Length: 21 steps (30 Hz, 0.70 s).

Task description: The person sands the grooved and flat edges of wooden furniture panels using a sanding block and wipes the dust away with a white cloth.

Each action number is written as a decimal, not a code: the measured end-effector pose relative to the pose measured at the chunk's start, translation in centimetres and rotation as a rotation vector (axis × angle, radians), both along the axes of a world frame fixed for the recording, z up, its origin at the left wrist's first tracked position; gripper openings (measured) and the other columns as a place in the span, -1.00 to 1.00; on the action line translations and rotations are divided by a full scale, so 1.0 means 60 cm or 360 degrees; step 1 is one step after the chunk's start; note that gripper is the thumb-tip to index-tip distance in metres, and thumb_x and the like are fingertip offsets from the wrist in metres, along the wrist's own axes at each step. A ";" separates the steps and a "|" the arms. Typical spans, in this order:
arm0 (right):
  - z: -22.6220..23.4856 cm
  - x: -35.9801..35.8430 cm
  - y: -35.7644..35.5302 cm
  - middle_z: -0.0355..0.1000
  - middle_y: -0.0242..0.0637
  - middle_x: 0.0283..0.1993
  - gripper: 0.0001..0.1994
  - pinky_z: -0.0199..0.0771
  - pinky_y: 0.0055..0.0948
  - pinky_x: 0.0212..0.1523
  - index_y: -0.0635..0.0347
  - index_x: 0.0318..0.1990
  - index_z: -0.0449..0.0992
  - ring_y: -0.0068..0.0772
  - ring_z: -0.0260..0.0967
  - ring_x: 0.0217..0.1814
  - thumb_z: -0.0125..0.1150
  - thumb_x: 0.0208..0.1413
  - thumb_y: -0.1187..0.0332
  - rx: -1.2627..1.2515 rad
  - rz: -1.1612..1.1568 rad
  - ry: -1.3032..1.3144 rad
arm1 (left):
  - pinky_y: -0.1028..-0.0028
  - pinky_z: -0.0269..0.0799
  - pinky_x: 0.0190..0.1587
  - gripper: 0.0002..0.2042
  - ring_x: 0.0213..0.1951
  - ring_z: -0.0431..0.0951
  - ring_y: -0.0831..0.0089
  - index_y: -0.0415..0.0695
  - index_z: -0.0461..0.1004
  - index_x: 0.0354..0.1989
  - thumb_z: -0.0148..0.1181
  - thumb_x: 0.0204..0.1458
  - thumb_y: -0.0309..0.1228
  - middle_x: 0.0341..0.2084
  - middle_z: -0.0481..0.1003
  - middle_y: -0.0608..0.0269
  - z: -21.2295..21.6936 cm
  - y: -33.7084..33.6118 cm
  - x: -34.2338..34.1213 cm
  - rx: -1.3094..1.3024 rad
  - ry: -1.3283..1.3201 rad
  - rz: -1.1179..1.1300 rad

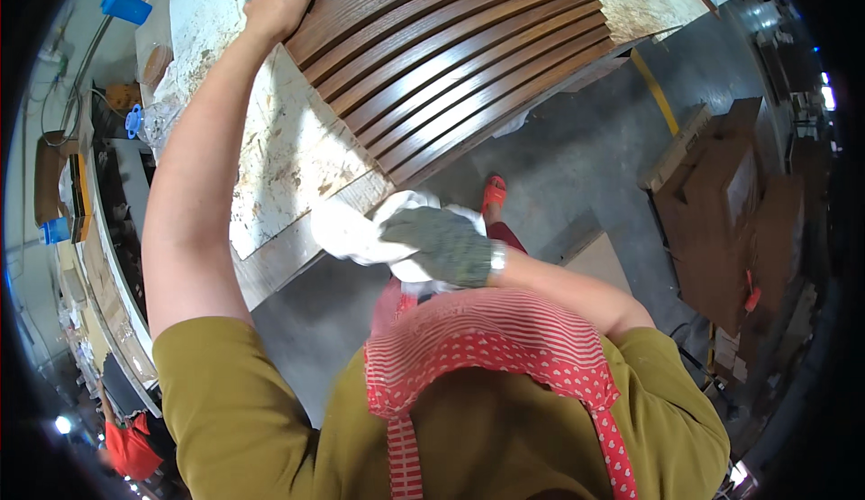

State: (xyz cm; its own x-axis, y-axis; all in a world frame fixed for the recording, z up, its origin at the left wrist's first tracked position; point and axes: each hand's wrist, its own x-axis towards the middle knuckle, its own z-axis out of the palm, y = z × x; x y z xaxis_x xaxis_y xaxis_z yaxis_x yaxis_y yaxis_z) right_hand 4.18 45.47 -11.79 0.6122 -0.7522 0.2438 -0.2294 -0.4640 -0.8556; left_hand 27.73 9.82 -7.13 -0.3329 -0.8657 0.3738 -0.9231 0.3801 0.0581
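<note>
While L hand [281, 3], bare & unclenched, rests at edge of brown panel [441, 63], top ctr of frame, gloved R hand [443, 246] grasps white cloth [347, 232], approx. mid-frame

I see right hand [441, 246] blurred in its grey glove, fingers unclear to me against the white cloth [347, 232] | brown slatted panel [459, 59] cut off by top edge | person in red [133, 446], lower left, too small to read
</note>
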 end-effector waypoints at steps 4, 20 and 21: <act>0.076 -0.145 -0.022 0.41 -0.09 0.16 -0.64 0.44 -0.33 0.13 0.20 0.12 0.42 -0.28 0.39 0.14 0.14 0.16 0.41 0.0921 -0.0788 -0.0183 | 0.18 -0.09 0.42 -0.40 0.38 0.01 -0.03 -0.19 0.21 0.31 -0.14 0.21 -0.02 0.34 0.14 -0.07 0.011 0.020 -0.020 0.0191 0.0097 0.0141; 0.026 -0.079 -0.002 0.40 -0.07 0.14 -0.58 0.30 -0.21 0.25 0.27 0.12 0.41 -0.07 0.33 0.21 0.17 0.09 0.40 0.0447 -0.0471 -0.0044 | -0.10 -0.05 0.37 -0.39 0.43 -0.08 0.06 -0.03 0.15 0.37 -0.15 0.20 0.03 0.41 0.04 0.15 0.045 0.059 -0.050 0.0360 0.0155 0.0287; 0.033 -0.118 -0.015 0.39 -0.06 0.14 -0.58 0.28 -0.22 0.28 0.28 0.12 0.40 -0.08 0.31 0.23 0.19 0.07 0.42 0.0620 -0.0717 -0.0223 | -0.11 -0.03 0.36 -0.39 0.43 -0.08 0.06 -0.02 0.15 0.37 -0.15 0.20 0.03 0.41 0.04 0.16 0.046 0.061 -0.050 0.0364 0.0167 0.0287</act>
